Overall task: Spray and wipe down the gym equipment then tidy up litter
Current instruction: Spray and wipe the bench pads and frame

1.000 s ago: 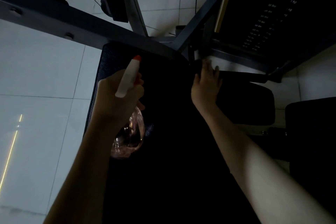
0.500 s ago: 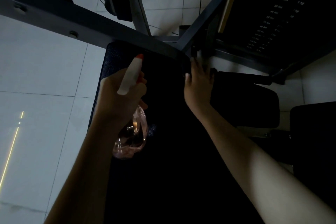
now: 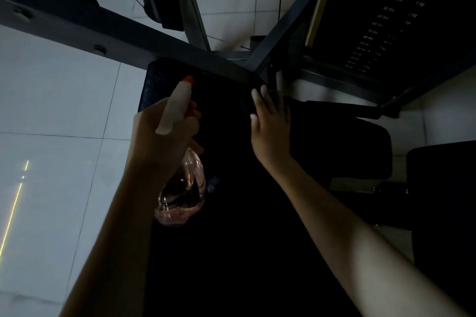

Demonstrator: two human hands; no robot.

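left hand (image 3: pixel 164 141) grips the spray bottle (image 3: pixel 180 188) at centre left, red nozzle toward the upper edge of the black bench pad (image 3: pixel 231 252). right hand (image 3: pixel 270 128) lies flat, fingers straight, at the pad's upper right corner, just below the grey frame bar (image 3: pixel 128 33). tiled floor (image 3: pixel 51 110) fills the left of the frame.

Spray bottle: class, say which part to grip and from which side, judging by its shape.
Probably its narrow neck under the white head, coming from behind, opposite the red nozzle. The spray bottle bulges below the neck, and its trigger faces forward for a finger; the left hand holds it so.
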